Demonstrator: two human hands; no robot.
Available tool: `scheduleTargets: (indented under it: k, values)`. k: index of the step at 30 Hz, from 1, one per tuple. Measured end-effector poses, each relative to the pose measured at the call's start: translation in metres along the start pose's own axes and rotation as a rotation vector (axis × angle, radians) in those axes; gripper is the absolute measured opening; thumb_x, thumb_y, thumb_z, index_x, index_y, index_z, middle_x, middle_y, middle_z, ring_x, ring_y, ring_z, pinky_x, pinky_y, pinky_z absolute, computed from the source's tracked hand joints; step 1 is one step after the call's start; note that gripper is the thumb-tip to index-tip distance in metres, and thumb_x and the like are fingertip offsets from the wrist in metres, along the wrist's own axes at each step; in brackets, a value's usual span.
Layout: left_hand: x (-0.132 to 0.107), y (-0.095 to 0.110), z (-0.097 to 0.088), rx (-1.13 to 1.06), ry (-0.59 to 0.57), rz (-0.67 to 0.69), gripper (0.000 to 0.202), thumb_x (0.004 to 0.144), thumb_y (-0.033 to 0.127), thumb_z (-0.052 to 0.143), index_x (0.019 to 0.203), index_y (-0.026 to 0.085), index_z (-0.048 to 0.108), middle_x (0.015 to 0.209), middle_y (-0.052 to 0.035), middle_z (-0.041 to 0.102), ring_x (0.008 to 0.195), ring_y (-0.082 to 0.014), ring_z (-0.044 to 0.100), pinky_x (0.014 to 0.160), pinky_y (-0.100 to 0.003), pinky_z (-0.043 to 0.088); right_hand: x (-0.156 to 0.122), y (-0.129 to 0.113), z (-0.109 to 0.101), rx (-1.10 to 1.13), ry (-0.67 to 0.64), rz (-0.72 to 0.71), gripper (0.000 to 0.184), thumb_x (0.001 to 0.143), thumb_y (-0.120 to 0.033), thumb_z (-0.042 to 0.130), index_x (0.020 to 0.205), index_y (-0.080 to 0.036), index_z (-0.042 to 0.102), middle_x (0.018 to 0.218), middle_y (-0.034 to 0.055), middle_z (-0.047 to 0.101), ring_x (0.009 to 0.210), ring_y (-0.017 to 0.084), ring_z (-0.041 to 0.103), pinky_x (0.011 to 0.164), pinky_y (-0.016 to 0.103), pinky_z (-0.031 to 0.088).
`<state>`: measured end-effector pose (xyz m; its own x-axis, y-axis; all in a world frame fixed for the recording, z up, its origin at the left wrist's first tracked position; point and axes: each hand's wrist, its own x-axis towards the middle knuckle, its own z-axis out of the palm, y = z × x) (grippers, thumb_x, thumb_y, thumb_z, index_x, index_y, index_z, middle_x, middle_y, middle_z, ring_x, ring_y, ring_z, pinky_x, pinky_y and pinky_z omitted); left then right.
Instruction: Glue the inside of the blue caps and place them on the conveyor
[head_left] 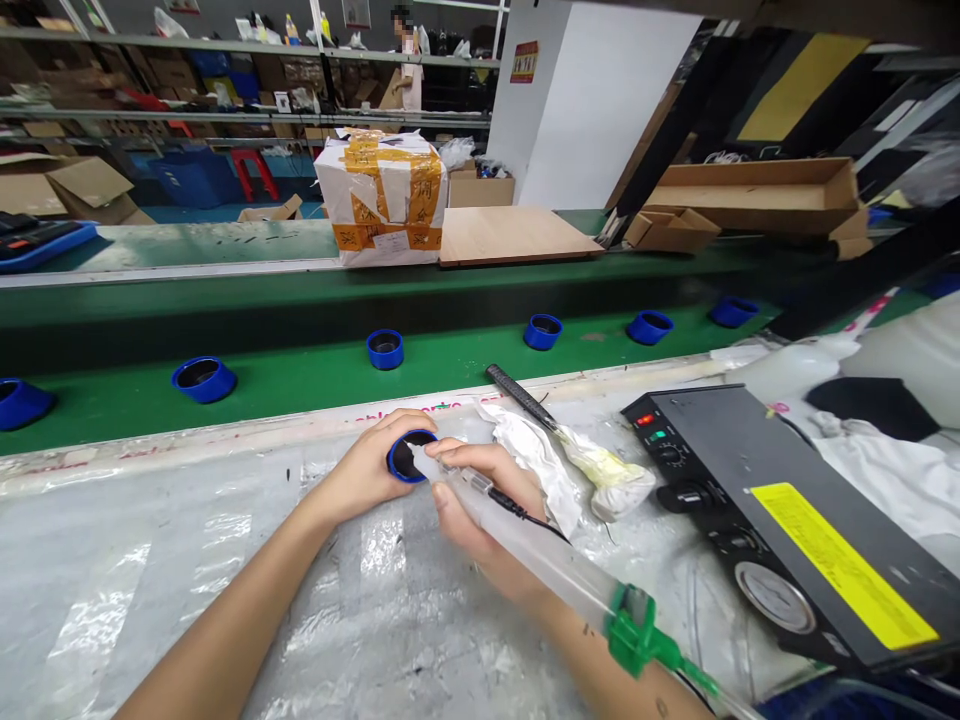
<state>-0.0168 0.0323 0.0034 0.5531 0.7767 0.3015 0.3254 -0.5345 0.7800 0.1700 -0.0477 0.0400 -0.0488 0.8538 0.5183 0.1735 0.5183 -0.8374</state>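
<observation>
"How far along was it?"

"One blue cup point(410, 479) at the bench point(90, 580) seemed underway: left hand point(379, 452) wrapped round it, right hand point(517, 482) gripping a syringe point(551, 560), tip at its mouth."

"Others?"

"Six more cups point(211, 389) sat on the green belt point(300, 375); done or waiting, I couldn't tell."

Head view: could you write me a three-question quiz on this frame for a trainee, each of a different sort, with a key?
1. Multiple choice: what does the left hand hold?
A) a rag
B) a blue cup
C) a cardboard box

2. True or false: the syringe in the right hand has its tip turned away from the cup.

3. Fill in: the label on the black unit is ____.

Key:
1. B
2. False; the tip points at the cup.
3. yellow
</observation>
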Motion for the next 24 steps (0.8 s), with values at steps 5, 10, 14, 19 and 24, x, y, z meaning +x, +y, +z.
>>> scheduleTargets:
  k: [5, 10, 14, 19, 24]
  values:
    - [-0.0003, -0.0011, 0.0005, -0.002, 0.002, 0.002, 0.041, 0.078, 0.013, 0.077, 0.115, 0.023, 0.064, 0.121, -0.0066, 0.068, 0.117, -0.0256, 0.064, 0.105, -0.038, 0.050, 0.0025, 0.0012, 0.0006, 0.038, 0.060, 0.002, 0.022, 0.089, -0.014, 0.069, 0.106, -0.026, 0.065, 0.112, 0.0058, 0.081, 0.107, 0.022, 0.079, 0.092, 0.034, 0.065]
    - [-0.0006, -0.0010, -0.0002, -0.008, -0.007, 0.000, 0.041, 0.080, 0.014, 0.076, 0.117, 0.024, 0.063, 0.124, -0.0061, 0.067, 0.119, -0.0248, 0.064, 0.106, -0.037, 0.049, 0.0026, 0.0032, 0.0000, 0.037, 0.070, 0.018, 0.023, 0.089, -0.013, 0.068, 0.107, -0.027, 0.065, 0.113, 0.0050, 0.081, 0.107, 0.021, 0.079, 0.091, 0.033, 0.065]
    - [-0.0008, -0.0009, -0.0006, -0.005, -0.013, -0.008, 0.040, 0.080, 0.014, 0.075, 0.118, 0.024, 0.063, 0.124, -0.0064, 0.067, 0.119, -0.0254, 0.064, 0.106, -0.038, 0.049, 0.0022, 0.0028, -0.0028, 0.017, 0.070, 0.038, 0.022, 0.089, -0.015, 0.069, 0.107, -0.027, 0.065, 0.114, 0.0056, 0.080, 0.108, 0.022, 0.078, 0.087, 0.033, 0.066]
    - [-0.0021, -0.0029, -0.0002, -0.014, -0.011, -0.022, 0.044, 0.080, 0.012, 0.072, 0.121, 0.024, 0.062, 0.127, -0.0068, 0.066, 0.122, -0.0257, 0.064, 0.108, -0.038, 0.049, 0.0007, 0.0039, -0.0058, -0.013, 0.081, 0.063, 0.020, 0.090, -0.017, 0.068, 0.107, -0.028, 0.064, 0.116, 0.0048, 0.080, 0.112, 0.022, 0.076, 0.083, 0.032, 0.065]
    - [-0.0028, -0.0047, -0.0003, -0.010, -0.018, -0.027, 0.047, 0.079, 0.011, 0.072, 0.122, 0.024, 0.062, 0.128, -0.0065, 0.065, 0.121, -0.0252, 0.063, 0.108, -0.037, 0.048, -0.0003, 0.0054, -0.0078, -0.016, 0.090, 0.035, 0.023, 0.091, -0.014, 0.068, 0.108, -0.028, 0.063, 0.116, 0.0036, 0.080, 0.109, 0.021, 0.077, 0.081, 0.029, 0.064]
